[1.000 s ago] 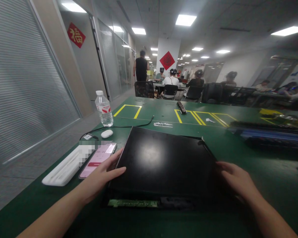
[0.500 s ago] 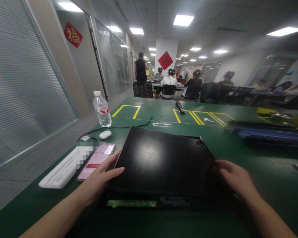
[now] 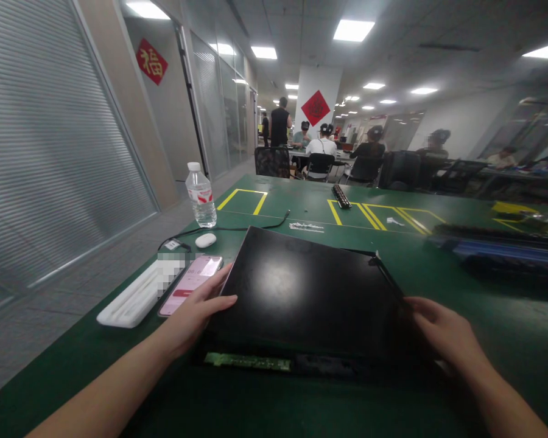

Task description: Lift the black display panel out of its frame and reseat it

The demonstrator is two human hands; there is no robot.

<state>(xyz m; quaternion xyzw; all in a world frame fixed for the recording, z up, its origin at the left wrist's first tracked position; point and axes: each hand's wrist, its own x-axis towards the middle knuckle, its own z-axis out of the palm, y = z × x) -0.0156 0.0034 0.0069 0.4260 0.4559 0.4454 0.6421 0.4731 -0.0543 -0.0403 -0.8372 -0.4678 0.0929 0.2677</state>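
A glossy black display panel [image 3: 310,292] lies in front of me, with a light glaring off its face. A green circuit board strip [image 3: 247,361] runs along its near edge. My left hand [image 3: 201,310] grips the left edge, its thumb on the face and its other fingers at the side, partly hidden. At the right edge, my right hand [image 3: 442,331] is closed on the panel's side; its lower fingers are dark and hard to see. Whether the panel rests fully on the table or is slightly raised I cannot tell.
Left on the green table [image 3: 292,201] are a phone [image 3: 192,283], a white tray-like case [image 3: 134,295], a white earbud case [image 3: 205,240], a black cable [image 3: 237,229] and a water bottle [image 3: 201,194]. A dark strip-shaped part [image 3: 341,196] lies farther back. Several people sit beyond.
My view has turned slightly left, so the scene sits farther right in the picture. Both hands keep their hold on the display panel, which shows little movement on the table.
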